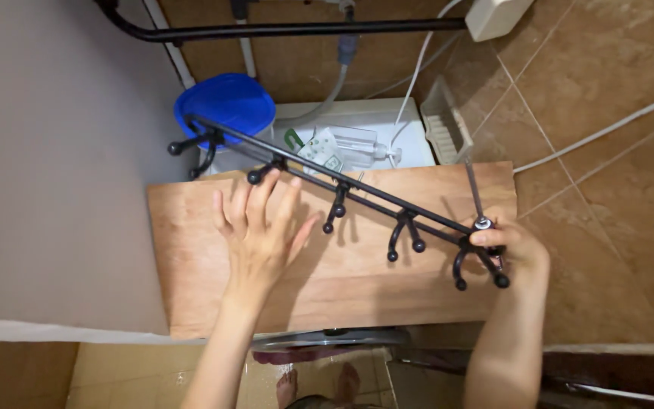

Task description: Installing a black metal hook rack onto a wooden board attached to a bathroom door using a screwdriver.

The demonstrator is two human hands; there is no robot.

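Pressing flat, fingers spread wide and holding nothing, left hand [260,227] on a smooth reddish-brown wooden board [387,280] with faint grain. Plain matte grey wall [54,151] at far left, meeting that board's left edge. Behind the board, round glossy blue plastic lid [225,102] over a pale container. Slanting across the board from upper left to lower right, black metal hook rack [342,185]: two thin parallel bars carrying curved double hooks tipped with small balls, its far end raised over the blue lid, its near end lower. Beyond the board's far edge, white basin [410,129] holding clear crinkled plastic packages [342,148] with green and white labels, plus a clear bottle lying on its side. Ribbed beige plastic tray [448,125] leaning just right of the basin. Closed around the rack's lower right end, right hand [512,246], gripping there also a slim metal screwdriver [477,193], shaft pointing up and away. Glossy brown tiled wall [607,151] at right, crossed by white cables [599,129]. Black pipe [281,30] running along the top.
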